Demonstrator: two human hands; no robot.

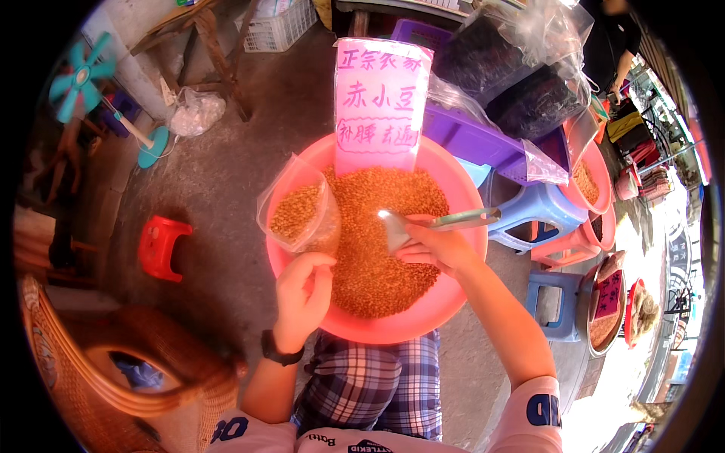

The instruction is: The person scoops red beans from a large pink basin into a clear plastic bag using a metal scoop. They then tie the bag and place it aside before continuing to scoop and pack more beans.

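Note:
In front of me a wide pink plastic basin (473, 249) holds a heap of small orange-brown beans or grains (374, 289). My left hand (306, 291), a dark band on its wrist, pinches the near side of a clear plastic bag (325, 223). Partly filled with the same kind of grains, the bag sits over the basin's left side, its mouth spread. My right hand (433, 243) grips a metal scoop (398, 231), whose blade is low over the heap or touching it; which, I cannot tell. The scoop's handle points right.
A pink handwritten sign (376, 102) stands at the basin's far rim. Blue stools (538, 206), a purple crate (470, 133) and black bags (481, 62) are right. Left are a red stool (161, 247), turquoise fan (82, 76) and wicker chair (113, 390). Another person's hand (614, 93) shows far right.

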